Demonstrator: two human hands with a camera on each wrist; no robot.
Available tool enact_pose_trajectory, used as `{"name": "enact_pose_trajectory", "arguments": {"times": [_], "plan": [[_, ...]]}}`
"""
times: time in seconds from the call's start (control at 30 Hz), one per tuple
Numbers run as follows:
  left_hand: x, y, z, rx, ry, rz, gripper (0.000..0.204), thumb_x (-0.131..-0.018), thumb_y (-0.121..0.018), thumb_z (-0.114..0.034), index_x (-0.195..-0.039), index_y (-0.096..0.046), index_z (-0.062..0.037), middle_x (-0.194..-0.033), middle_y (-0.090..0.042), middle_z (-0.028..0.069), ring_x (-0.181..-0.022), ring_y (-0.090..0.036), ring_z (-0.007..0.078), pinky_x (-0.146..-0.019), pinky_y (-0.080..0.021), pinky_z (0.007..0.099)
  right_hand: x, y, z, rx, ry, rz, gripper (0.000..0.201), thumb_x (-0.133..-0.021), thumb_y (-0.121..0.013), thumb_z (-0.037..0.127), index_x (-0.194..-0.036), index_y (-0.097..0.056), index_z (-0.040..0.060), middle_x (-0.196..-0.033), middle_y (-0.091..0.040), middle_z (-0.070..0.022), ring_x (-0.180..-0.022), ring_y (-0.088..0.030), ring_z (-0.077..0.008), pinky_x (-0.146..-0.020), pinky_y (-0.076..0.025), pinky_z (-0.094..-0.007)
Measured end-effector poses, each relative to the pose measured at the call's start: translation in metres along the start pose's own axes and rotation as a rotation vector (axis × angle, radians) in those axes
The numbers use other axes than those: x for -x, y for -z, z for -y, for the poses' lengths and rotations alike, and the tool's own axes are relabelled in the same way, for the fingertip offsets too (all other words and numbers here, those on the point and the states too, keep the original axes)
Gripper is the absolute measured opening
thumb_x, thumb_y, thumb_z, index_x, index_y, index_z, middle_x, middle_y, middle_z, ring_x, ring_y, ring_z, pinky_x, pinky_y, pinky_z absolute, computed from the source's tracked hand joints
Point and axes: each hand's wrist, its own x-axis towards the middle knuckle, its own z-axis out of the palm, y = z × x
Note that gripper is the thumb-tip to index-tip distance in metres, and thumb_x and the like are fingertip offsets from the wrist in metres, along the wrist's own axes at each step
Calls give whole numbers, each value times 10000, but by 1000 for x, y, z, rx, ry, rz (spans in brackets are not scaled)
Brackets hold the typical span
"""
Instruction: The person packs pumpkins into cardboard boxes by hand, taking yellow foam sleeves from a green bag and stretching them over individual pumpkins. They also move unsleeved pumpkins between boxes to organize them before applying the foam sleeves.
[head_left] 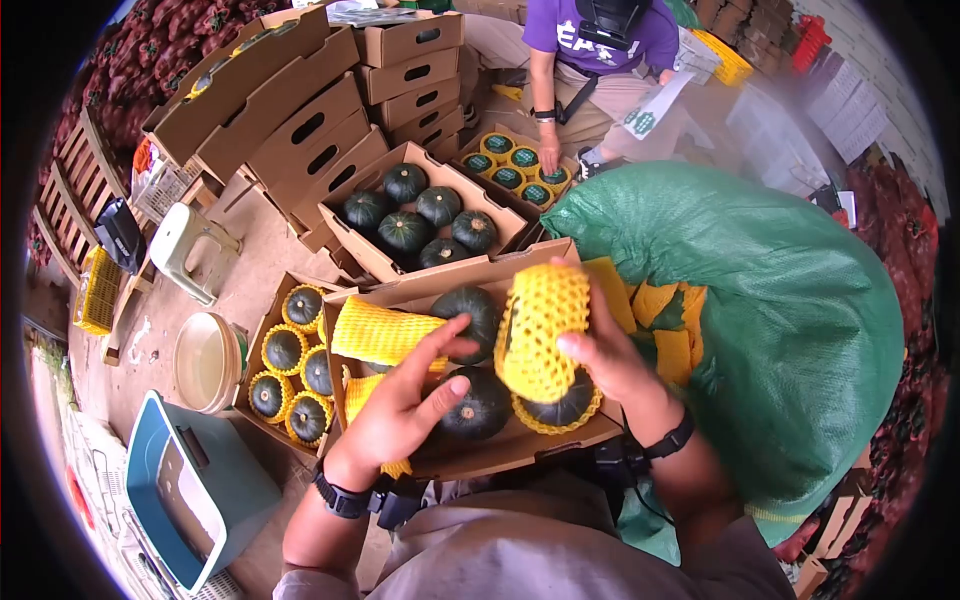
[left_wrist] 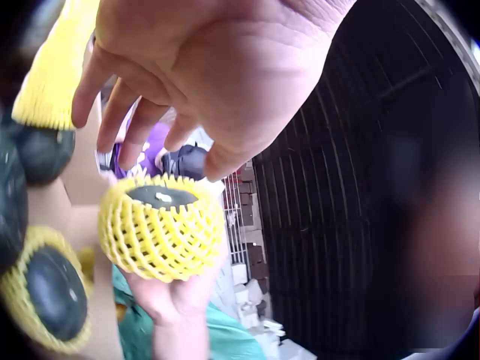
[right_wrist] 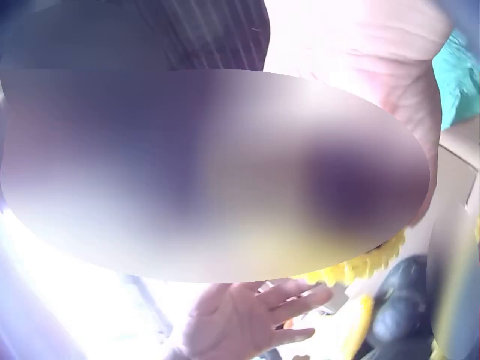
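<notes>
My right hand (head_left: pixel 612 345) holds a dark green squash in a yellow foam net (head_left: pixel 540 340) above an open carton (head_left: pixel 520 455). In the left wrist view the net (left_wrist: pixel 161 232) wraps its sides, and the stem end shows at the opening. My left hand (head_left: pixel 400 415) is raised beside it with fingers spread, holding nothing. Below lie bare dark squashes (head_left: pixel 474 405) and another netted squash (head_left: pixel 560 405). Yellow foam sleeves (head_left: pixel 385 335) lie at the carton's left side. Much of the right wrist view is blurred.
A carton of netted squashes (head_left: pixel 284 348) stands at left, one of bare squashes (head_left: pixel 405 230) behind. A green sack (head_left: pixel 770 340) bulges at right, beside loose foam pieces (head_left: pixel 675 340). Across, a person in a purple shirt (head_left: pixel 650 35) touches squashes in another carton. A blue bin (head_left: pixel 235 510) stands front left.
</notes>
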Motion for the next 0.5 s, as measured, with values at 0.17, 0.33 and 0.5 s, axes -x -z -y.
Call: {"name": "enact_pose_trajectory", "arguments": {"times": [0.17,0.33,0.5], "plan": [[-13,29,35,-1288,-51,-282,772,-708,-693,-162,-1411,-374,-150,-1420,-419,98,-1364,-318,295,-1099,-249,489,-42,8,2,1473,181,-72,837,-594,-815,261,-1340,-436,236,-1268,-397,-225,-1148,-470,-404,-949,-428,-476],[-23,49,60,-1204,-241,-451,568,-720,-579,12,-1276,-502,-80,-1295,-540,106,-1250,-465,288,-1038,-365,416,-58,-1,-27,1974,-234,180,781,-615,-799,389,-1326,-486,312,-1250,-426,-193,-1115,-482,-388,-929,-394,-462],[-8,49,31,-1003,-442,-662,425,-740,-510,77,-1146,-563,-36,-1168,-595,150,-1135,-541,333,-965,-426,400,-72,-6,-42,1959,-402,278,826,-628,-800,377,-1371,-444,320,-1283,-392,-194,-1136,-461,-404,-969,-354,-512]]}}
